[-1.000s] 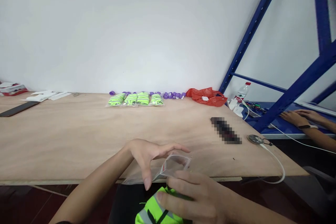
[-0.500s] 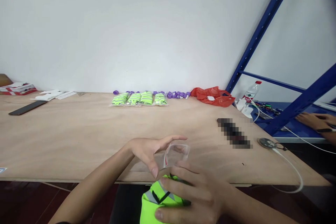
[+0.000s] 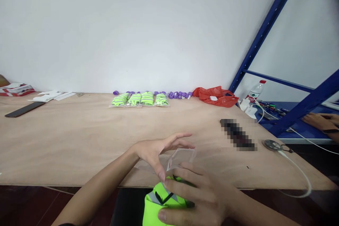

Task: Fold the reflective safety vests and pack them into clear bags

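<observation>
My right hand [image 3: 196, 196] is closed over a folded fluorescent-green reflective vest [image 3: 156, 208] with grey strips and black trim, at the table's front edge. Just beyond it lies a clear plastic zip bag [image 3: 181, 158] with a red line at its mouth. My left hand [image 3: 159, 152] arches over the bag, thumb and fingers spread apart. Its thumb tip is close to the vest's top; whether it touches I cannot tell. The right hand hides part of the vest and of the bag's near end.
Several bagged green vests [image 3: 147, 99] lie by the wall near purple rolls [image 3: 180, 95]. A red plastic bag [image 3: 215, 97], a blurred dark object [image 3: 238, 135] and a round cabled device [image 3: 272, 144] are to the right. Beyond the blue frame [image 3: 265, 31], another person's hands [image 3: 320, 122] show.
My left hand has shifted slightly right, its thumb now closer to the vest. The right hand keeps its hold on the vest. The view has shifted a little.
</observation>
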`<state>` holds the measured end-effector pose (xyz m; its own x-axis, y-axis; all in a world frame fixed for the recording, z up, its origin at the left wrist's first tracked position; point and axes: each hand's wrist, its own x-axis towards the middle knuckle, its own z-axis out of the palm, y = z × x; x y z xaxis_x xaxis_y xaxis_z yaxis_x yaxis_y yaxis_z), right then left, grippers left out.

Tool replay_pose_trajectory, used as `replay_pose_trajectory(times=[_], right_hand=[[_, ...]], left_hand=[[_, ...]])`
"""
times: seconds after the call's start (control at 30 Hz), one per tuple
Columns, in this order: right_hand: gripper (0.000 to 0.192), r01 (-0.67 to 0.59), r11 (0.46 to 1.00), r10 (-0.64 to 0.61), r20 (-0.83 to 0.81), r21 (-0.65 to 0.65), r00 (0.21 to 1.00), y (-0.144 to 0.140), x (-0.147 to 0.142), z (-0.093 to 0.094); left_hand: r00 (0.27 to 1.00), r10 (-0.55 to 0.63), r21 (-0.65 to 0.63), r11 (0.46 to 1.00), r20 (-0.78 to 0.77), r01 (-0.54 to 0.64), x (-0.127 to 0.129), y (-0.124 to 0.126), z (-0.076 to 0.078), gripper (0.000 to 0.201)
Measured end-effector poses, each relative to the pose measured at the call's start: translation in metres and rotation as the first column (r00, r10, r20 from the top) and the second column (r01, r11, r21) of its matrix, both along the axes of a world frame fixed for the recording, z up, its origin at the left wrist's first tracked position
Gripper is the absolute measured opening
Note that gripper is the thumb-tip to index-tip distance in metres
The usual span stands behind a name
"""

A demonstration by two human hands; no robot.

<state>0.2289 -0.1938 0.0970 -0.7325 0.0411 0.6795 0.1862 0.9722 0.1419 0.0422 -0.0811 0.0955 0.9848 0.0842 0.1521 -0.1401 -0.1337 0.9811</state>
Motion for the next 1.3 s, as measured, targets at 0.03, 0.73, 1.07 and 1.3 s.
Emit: replay_pose_trajectory(times=[0.03,0.73,1.07,1.3], right_hand=[[0.025,-0.003,1.000,0.003,-0.009,-0.004,1.000,0.000,0.000,-0.001],[0.023,0.094,0.995,-0.094,-0.009,0.034,0.996,0.000,0.007,-0.010],[0.040,0.272,0.956,-0.275,-0.015,-0.109,0.961,0.011,0.040,-0.010],[0.043,0.651,0.705,-0.680,-0.011,-0.282,0.733,0.042,0.068,-0.035]], left_hand=[[1.000,0.005,-0.002,1.000,0.001,-0.005,0.001,0.000,0.000,0.135],[0.997,0.075,-0.168,0.983,0.017,-0.071,0.006,0.007,-0.007,0.119],[0.800,0.589,0.266,0.757,0.115,-0.597,-0.029,0.026,-0.002,0.108],[0.771,0.634,0.744,0.487,0.058,-0.457,-0.019,0.022,-0.008,0.103]])
